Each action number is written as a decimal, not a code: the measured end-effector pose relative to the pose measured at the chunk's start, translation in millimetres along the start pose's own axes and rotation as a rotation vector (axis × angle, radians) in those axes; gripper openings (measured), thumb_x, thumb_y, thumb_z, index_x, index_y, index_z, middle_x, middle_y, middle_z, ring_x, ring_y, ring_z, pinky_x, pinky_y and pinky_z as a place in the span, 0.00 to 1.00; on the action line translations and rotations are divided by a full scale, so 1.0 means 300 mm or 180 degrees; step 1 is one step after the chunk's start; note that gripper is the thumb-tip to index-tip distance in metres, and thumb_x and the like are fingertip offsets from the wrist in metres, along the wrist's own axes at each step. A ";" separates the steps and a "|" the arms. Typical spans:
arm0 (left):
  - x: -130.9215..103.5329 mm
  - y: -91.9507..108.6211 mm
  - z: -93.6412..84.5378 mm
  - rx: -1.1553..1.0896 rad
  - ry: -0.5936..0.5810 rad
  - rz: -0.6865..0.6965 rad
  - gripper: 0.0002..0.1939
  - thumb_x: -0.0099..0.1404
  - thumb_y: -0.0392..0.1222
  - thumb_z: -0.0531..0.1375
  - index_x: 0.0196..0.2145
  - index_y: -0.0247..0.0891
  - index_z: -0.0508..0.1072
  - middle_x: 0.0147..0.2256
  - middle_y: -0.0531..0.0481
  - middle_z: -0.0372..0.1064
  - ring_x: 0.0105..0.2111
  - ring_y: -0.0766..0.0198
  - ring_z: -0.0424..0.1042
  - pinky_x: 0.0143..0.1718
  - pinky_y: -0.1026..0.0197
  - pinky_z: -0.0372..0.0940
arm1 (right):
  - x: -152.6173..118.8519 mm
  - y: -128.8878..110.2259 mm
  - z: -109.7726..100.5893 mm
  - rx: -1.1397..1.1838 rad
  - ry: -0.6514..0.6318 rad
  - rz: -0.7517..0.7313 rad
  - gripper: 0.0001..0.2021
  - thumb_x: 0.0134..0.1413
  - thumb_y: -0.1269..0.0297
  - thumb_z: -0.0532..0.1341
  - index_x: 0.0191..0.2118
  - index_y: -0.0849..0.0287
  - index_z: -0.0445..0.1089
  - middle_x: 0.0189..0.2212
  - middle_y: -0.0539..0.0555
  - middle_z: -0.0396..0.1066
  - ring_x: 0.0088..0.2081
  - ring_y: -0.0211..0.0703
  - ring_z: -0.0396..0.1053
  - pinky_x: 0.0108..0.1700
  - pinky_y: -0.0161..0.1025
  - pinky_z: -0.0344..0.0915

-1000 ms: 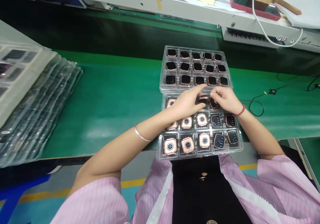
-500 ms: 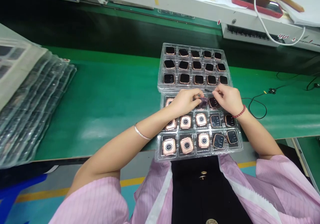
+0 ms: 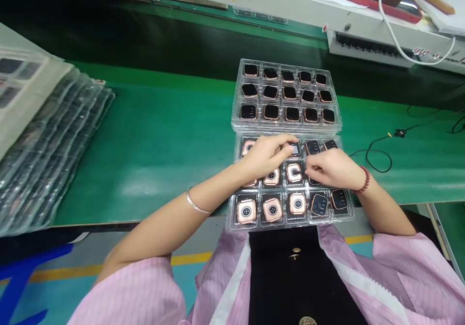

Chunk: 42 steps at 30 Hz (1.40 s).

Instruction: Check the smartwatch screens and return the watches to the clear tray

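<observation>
A clear plastic tray [image 3: 232,218] of square watch bodies lies in front of me. Its left columns show pink-gold backs with round sensors, such as one watch [image 3: 246,211]; the right columns show dark screens. My left hand [image 3: 271,154] reaches over the top row, its fingertips at a watch with a lit screen [image 3: 295,148]. My right hand [image 3: 329,167] is closed over the middle row, pinching a small dark thing I cannot make out, beside a back-up watch [image 3: 293,172]. Behind lies a second tray [image 3: 236,121] of dark-faced watches.
Stacked clear trays [image 3: 80,136] stand at the left on the green bench [image 3: 163,131]. A black cable [image 3: 378,167] lies at the right. The shelf [image 3: 290,5] at the back bears papers, a red-cased phone [image 3: 385,3] and a white cable [image 3: 390,34].
My right hand has moved from the top row down to the middle row. My left hand stays at its watch, whose screen now looks lit. The view has shifted slightly.
</observation>
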<state>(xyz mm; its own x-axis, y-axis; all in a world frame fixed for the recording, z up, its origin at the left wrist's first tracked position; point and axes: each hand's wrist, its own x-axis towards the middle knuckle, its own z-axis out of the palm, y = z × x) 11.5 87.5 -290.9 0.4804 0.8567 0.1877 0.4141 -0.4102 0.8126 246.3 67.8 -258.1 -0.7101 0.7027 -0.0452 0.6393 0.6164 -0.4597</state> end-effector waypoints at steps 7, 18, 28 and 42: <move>-0.002 -0.017 0.008 -0.0445 -0.0378 -0.0038 0.24 0.70 0.51 0.57 0.58 0.35 0.72 0.36 0.49 0.78 0.23 0.69 0.67 0.29 0.64 0.62 | 0.000 0.031 0.022 0.0939 0.0587 -0.0042 0.12 0.64 0.63 0.59 0.28 0.59 0.68 0.18 0.45 0.64 0.20 0.32 0.58 0.26 0.31 0.54; -0.009 -0.005 0.012 -0.0590 -0.0504 -0.0213 0.23 0.65 0.36 0.59 0.57 0.38 0.75 0.28 0.56 0.71 0.19 0.72 0.56 0.26 0.66 0.58 | 0.006 0.060 0.064 0.0148 0.0962 0.0421 0.12 0.62 0.62 0.58 0.28 0.58 0.69 0.19 0.48 0.68 0.22 0.35 0.64 0.28 0.34 0.55; -0.040 -0.001 0.031 0.0681 -0.0761 0.0714 0.13 0.69 0.39 0.60 0.47 0.41 0.82 0.41 0.46 0.80 0.37 0.60 0.78 0.36 0.60 0.68 | -0.127 -0.073 0.026 -0.0385 0.0692 0.0266 0.15 0.66 0.61 0.57 0.27 0.57 0.67 0.21 0.50 0.71 0.24 0.38 0.65 0.30 0.37 0.54; -0.112 0.085 0.015 -0.1140 -0.1485 0.0061 0.34 0.69 0.46 0.61 0.70 0.37 0.59 0.21 0.61 0.58 0.20 0.70 0.57 0.23 0.66 0.55 | -0.135 -0.095 0.054 0.0610 0.1100 0.0507 0.14 0.67 0.64 0.56 0.27 0.57 0.65 0.19 0.46 0.65 0.21 0.34 0.60 0.27 0.33 0.55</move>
<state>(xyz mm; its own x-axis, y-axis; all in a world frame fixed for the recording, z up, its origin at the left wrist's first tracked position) 9.4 46.8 -279.2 0.8084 0.5886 0.0075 0.1539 -0.2236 0.9625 252.1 16.1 -257.4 -0.4453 0.8817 0.1560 0.6435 0.4362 -0.6290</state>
